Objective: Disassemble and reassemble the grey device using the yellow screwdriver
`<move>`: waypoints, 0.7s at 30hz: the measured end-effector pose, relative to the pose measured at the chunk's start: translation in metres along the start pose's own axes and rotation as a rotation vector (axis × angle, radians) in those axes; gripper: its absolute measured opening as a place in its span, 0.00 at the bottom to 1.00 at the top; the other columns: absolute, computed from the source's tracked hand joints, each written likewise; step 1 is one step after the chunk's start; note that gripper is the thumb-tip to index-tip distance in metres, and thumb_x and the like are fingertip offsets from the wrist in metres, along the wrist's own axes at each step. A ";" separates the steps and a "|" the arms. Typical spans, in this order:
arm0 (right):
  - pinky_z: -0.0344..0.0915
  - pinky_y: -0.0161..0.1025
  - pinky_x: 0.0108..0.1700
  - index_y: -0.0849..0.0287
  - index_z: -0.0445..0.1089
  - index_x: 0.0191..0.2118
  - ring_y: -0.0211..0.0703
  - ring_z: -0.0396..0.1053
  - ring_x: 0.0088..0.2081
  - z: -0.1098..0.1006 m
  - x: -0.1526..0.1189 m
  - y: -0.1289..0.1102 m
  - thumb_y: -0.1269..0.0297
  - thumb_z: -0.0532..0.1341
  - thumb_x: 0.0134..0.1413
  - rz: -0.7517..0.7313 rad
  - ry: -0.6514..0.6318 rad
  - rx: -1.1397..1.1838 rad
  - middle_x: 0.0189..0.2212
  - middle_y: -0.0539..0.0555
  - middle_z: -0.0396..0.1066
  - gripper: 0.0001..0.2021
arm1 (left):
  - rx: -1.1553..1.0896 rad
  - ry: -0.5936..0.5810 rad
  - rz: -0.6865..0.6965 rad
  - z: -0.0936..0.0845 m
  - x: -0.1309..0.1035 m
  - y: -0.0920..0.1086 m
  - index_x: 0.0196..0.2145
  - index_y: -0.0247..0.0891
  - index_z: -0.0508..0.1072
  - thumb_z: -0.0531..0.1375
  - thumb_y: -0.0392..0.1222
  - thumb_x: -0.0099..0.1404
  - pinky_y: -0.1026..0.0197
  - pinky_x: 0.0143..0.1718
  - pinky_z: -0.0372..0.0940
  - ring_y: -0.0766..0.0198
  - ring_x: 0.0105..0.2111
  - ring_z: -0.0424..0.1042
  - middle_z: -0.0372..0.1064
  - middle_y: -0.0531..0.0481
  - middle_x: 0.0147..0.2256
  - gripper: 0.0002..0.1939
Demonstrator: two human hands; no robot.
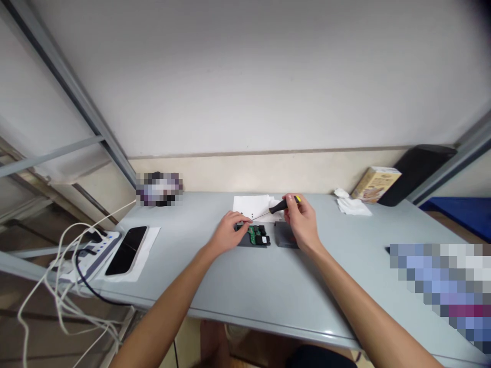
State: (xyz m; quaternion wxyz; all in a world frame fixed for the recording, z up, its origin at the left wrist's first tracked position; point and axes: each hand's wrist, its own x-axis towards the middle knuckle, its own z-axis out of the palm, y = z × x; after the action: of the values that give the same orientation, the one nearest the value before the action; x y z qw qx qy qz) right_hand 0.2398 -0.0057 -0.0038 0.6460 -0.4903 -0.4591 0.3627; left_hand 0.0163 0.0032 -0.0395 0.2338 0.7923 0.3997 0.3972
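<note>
A screwdriver point(279, 206) with a black and yellow handle is in my right hand point(301, 220), its thin shaft slanting down to the left. My left hand point(230, 230) has its fingers closed together close to the screwdriver's tip, at the upper left of a green circuit board point(253, 234). That board sits in a dark shallow casing point(251, 245) with black parts on it. What the left fingertips press or pinch is too small to tell. Partly behind my right hand lies a second dark casing piece point(284, 236). White paper point(249, 204) with several small dark screws lies just behind the board.
At the left a phone point(126, 250) lies on white paper, beside a power strip point(92, 258) with tangled white cables point(57, 286). A yellow box point(376, 185), crumpled tissue point(353, 206) and a black case point(416, 171) stand at the back right. Blurred items are at both sides.
</note>
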 end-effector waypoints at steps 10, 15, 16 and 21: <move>0.52 0.37 0.24 0.54 0.71 0.37 0.38 0.54 0.21 0.000 0.000 0.000 0.38 0.62 0.58 0.000 -0.020 -0.027 0.19 0.43 0.57 0.22 | 0.014 -0.010 0.003 0.001 0.000 -0.002 0.40 0.42 0.81 0.61 0.38 0.71 0.53 0.50 0.68 0.57 0.44 0.74 0.80 0.47 0.41 0.08; 0.52 0.37 0.25 0.55 0.71 0.37 0.38 0.55 0.22 0.000 0.000 0.002 0.39 0.62 0.59 -0.001 -0.025 -0.051 0.19 0.44 0.58 0.22 | 0.016 -0.012 0.001 0.000 -0.001 0.000 0.43 0.42 0.81 0.60 0.39 0.72 0.52 0.52 0.68 0.57 0.45 0.74 0.79 0.46 0.41 0.08; 0.52 0.37 0.25 0.54 0.72 0.38 0.38 0.55 0.22 0.000 0.000 0.003 0.39 0.62 0.59 -0.003 -0.027 -0.051 0.20 0.44 0.59 0.22 | 0.015 -0.002 -0.006 -0.001 -0.001 0.001 0.44 0.42 0.80 0.60 0.39 0.72 0.52 0.53 0.68 0.57 0.46 0.74 0.78 0.46 0.42 0.08; 0.52 0.36 0.25 0.55 0.72 0.38 0.38 0.54 0.22 0.000 -0.001 0.004 0.39 0.62 0.59 -0.028 -0.038 -0.064 0.21 0.44 0.59 0.21 | 0.049 0.091 -0.093 -0.004 0.001 -0.001 0.44 0.41 0.79 0.55 0.37 0.74 0.55 0.51 0.68 0.58 0.45 0.73 0.77 0.46 0.42 0.12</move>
State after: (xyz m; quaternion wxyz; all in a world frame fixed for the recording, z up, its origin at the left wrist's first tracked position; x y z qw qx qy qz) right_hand 0.2399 -0.0059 -0.0075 0.6260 -0.4973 -0.4896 0.3480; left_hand 0.0134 0.0050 -0.0378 0.2140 0.7596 0.4561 0.4114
